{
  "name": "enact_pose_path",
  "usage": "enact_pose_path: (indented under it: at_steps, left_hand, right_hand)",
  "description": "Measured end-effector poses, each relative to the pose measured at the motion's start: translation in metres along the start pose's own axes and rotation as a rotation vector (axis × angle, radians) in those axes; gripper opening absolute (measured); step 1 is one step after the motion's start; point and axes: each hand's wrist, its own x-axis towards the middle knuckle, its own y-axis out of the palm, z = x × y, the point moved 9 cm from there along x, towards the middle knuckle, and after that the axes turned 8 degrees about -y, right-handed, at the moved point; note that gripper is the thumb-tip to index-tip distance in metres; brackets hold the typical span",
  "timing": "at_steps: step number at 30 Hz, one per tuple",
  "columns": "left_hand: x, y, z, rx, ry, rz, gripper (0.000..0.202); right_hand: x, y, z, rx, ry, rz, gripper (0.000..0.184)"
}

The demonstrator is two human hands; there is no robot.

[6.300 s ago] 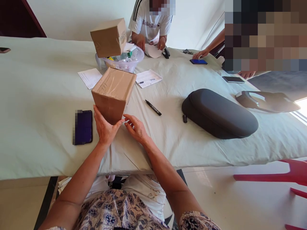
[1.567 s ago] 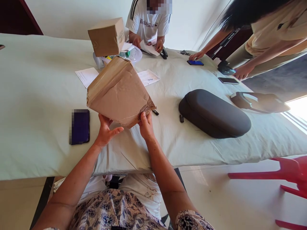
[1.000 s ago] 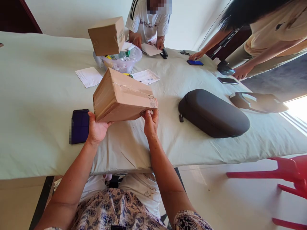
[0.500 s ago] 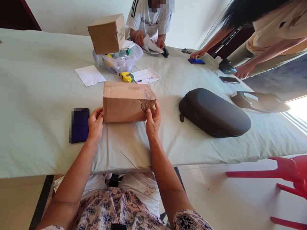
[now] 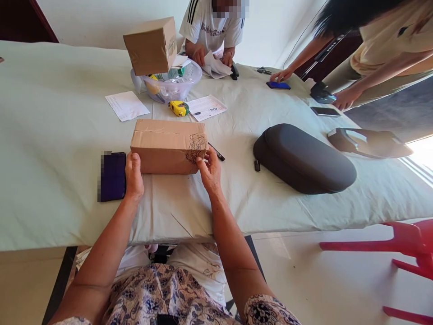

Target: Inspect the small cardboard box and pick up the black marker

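Observation:
A brown cardboard box (image 5: 162, 153) with dark scribbled lines on its right end lies between my hands on the cloth-covered table. My left hand (image 5: 134, 175) presses against its left end, thumb on the near edge, other fingers partly hidden. At the right end my right hand (image 5: 210, 169) grips the corner, thumb on the front face and fingers round the side. A black pen-like stick (image 5: 218, 152) shows just beyond my right fingers. Close to my left hand lies a dark blue phone or wallet-like case (image 5: 114, 177).
Behind the box are a yellow tape measure (image 5: 178, 108), paper sheets (image 5: 126, 106) and a clear plastic basin (image 5: 181, 88) with another carton (image 5: 150, 47) on it. A dark hard case (image 5: 304, 158) lies right. Two people's hands are at the far side (image 5: 282, 74).
The box has shifted left and turned a little, with both hands following it. The black pen-like stick has come into view at its right end.

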Motion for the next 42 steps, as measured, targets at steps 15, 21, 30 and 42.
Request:
enact_pose_path:
  at_steps: [15,21,30,42]
  left_hand:
    - [-0.009,0.004,-0.007,0.11,-0.013,-0.059,0.069]
    - [-0.007,0.003,-0.006,0.108,-0.004,-0.068,0.068]
    - [-0.006,0.002,-0.006,0.12,-0.011,-0.063,0.071]
    - [-0.004,-0.005,-0.002,0.103,-0.015,-0.117,0.074]
  right_hand:
    - [0.002,-0.006,-0.001,-0.068,0.026,-0.172,0.051]
    - [0.0,-0.007,-0.001,-0.099,0.056,-0.177,0.044]
    - [-0.001,0.004,-0.006,-0.07,0.1,-0.093,0.042]
    - [-0.002,0.011,-0.013,-0.029,0.061,0.005,0.04]
